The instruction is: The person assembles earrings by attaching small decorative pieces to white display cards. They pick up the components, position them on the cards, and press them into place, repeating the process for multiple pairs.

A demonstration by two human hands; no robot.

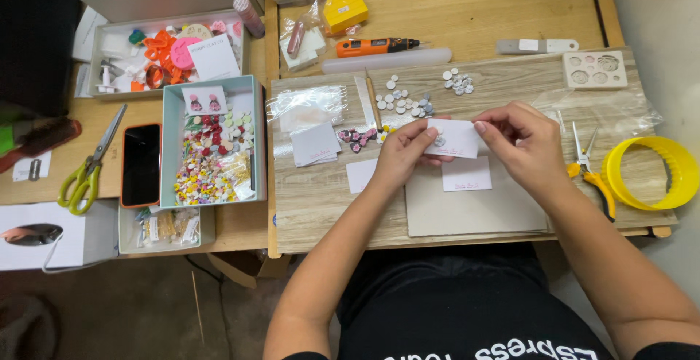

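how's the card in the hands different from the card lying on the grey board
The held card is lifted off the table, pinched at both ends by the left hand and right hand; the lying card rests flat on the grey board, untouched. The held card carries small round pieces near its middle; the lying card shows only a faint pink mark. Both are small white rectangles.

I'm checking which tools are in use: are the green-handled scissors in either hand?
No. The scissors lie on the table far left, while the left hand and right hand hold a small white card.
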